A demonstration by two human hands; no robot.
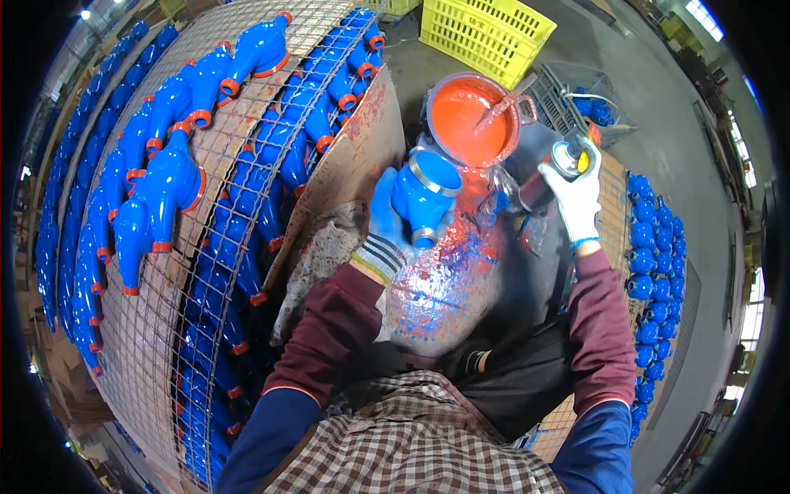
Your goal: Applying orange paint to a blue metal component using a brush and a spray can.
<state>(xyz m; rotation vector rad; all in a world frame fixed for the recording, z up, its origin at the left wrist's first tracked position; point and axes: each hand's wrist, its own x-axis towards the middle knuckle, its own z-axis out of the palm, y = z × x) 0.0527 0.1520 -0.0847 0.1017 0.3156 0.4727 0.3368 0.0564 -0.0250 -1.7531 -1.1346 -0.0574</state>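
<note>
My left hand (385,222), in a blue-coated glove with a striped cuff, grips a glossy blue pump-like casting (415,200). The casting is held up, its bare metal rim tilted to the upper right and a smaller bare-rimmed outlet pointing down. To the right, my right hand (576,193), in a white knitted glove, is closed round the upper end of a dark cylindrical can (536,191) with a yellow part at its top. Between and beyond the hands stands a pot of red-orange paint (471,115), a paint-covered stick leaning in it.
Blue castings with red rims (171,185) lie on a wire-mesh rack (234,156) at left, more beneath it. A paint-splashed surface (436,292) is before me. Beyond stand a yellow crate (485,37) and a grey crate (559,82). Rows of blue castings (654,263) line the right.
</note>
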